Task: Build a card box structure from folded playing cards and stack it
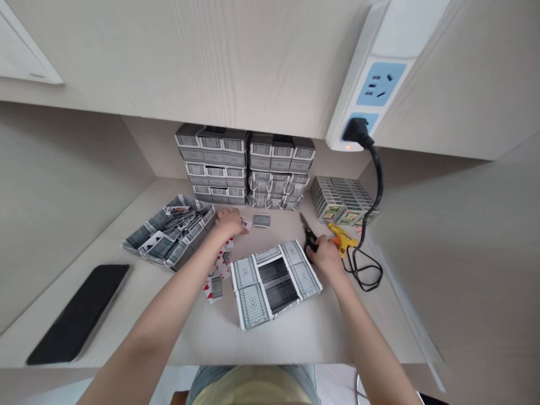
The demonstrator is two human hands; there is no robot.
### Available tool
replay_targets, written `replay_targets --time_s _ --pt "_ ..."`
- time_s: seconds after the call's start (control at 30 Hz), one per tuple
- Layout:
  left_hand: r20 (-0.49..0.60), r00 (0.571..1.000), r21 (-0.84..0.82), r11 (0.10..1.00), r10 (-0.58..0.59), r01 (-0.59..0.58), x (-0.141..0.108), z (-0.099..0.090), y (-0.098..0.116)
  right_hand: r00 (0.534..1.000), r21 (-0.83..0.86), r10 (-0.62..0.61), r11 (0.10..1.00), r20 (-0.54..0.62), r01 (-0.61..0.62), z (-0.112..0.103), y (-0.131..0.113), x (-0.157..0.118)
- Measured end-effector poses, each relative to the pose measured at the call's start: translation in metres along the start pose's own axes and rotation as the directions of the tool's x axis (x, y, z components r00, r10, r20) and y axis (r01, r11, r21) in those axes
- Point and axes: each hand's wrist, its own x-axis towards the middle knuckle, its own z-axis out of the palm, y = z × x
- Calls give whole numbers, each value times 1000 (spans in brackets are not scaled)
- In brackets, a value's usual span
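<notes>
My left hand is beside the card-built tray, fingers curled down and thumb at a playing card. A face-down card lies just right of it. My right hand closes at the black handles of the scissors, whose blades point away from me. Close to its fingers lies a yellow hot glue gun with an orange tip. Between my hands sits a box made of playing cards, tilted at an angle, with a rectangular opening in its top. Loose cards are scattered left of the box.
An open tray of cards holds loose cards at left. Stacked card boxes stand at the back, with card packs right of them. A black phone lies front left. A cord hangs from a power strip.
</notes>
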Motion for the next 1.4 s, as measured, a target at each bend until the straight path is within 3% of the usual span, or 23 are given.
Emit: replay_targets --time_s 0.1,0.2,0.37,0.47,0.53,0.63,0.73,0.87,1.0,1.1,1.27,1.4 --pt "23 999 5 1000 -29 29 2 -4 2 1000 -24 -17 1000 11 17 -3 -2 -7" --pt "33 999 8 1000 29 -29 0 -4 1 999 -19 -21 1000 45 22 -8 -3 -13" --pt "35 991 38 991 130 -131 -5 0 -5 989 192 25 980 144 -53 -16 3 -15" --pt "58 977 -5 979 205 -205 -3 -5 -12 983 456 16 885 183 -99 -15 9 -12" --pt "8 962 -128 954 275 -271 -2 -11 -16 966 660 15 728 257 -187 -12 10 -10" --pt "-112 945 -514 796 307 -320 -7 -15 -21 938 836 -31 465 344 -292 -9 6 -6" --pt "-92 965 -868 455 247 -200 -18 -2 -18 935 910 -122 304 332 -283 -7 -4 -1" --pt "7 958 -987 156 285 -39 -27 31 -10 922 956 -261 144 287 -257 -1 -16 6" --pt "-8 958 -998 -57 285 9 -23 49 -7 913 971 -331 99 237 -216 7 -23 11" --pt "-18 960 -992 -127 280 18 -20 50 -9 906 974 -358 94 226 -206 8 -29 15" --pt "-32 950 -993 -121 311 6 -21 50 -11 914 983 -362 83 181 -161 6 -43 21" --pt "-33 954 -992 -123 298 4 -20 51 -10 833 965 -490 166 258 -202 5 -41 25"
